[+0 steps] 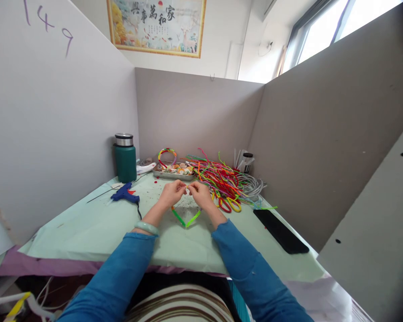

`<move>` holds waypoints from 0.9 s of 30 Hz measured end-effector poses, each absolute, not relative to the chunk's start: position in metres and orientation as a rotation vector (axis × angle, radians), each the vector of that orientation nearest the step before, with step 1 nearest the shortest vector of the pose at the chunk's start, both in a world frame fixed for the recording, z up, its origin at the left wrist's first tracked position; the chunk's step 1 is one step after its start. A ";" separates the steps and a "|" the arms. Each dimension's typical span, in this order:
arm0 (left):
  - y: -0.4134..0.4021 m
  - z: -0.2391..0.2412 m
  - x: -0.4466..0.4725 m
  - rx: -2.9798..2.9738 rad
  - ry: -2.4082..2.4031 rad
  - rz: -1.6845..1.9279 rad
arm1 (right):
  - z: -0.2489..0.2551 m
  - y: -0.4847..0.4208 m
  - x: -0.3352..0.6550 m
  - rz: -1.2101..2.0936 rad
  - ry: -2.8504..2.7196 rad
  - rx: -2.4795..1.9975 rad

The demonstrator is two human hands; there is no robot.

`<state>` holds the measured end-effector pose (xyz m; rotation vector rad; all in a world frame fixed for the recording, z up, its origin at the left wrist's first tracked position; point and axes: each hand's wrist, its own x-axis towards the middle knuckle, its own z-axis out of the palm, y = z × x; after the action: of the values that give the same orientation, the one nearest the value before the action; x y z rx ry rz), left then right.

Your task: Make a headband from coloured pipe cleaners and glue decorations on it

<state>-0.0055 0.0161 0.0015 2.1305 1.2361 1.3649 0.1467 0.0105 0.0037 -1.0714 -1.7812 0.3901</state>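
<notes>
My left hand [173,194] and my right hand [200,195] meet over the middle of the table, fingertips pinched close together. Between them is a bent band of fuzzy pipe cleaner [179,218], dark green on one side and bright yellow-green on the other. It hangs down from both hands into a V whose point faces me. A small yellow bit shows at the fingertips, where the hands nearly touch. My fingers cover the upper part of the band.
Behind my hands stand a metal tray [174,176] of small decorations, a multicoloured ring [167,157] and a heap of pipe cleaners [218,176]. Left are a blue glue gun [125,193] and a green bottle [125,162]. A black flat object [281,231] lies right. Grey partitions [198,112] enclose the table.
</notes>
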 end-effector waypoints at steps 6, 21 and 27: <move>0.013 0.006 -0.004 2.039 1.159 1.372 | 0.006 0.007 0.148 0.329 -1.793 -1.022; 0.007 0.009 -0.004 2.082 1.057 1.356 | 0.006 0.007 0.147 0.344 -1.825 -0.995; 0.013 0.004 -0.005 2.027 1.154 1.240 | 0.004 0.012 0.150 0.418 -1.836 -1.022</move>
<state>-0.0048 0.0130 0.0042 2.0275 1.1541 1.2401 0.1505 0.0117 0.0042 -1.0220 -1.8364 0.4182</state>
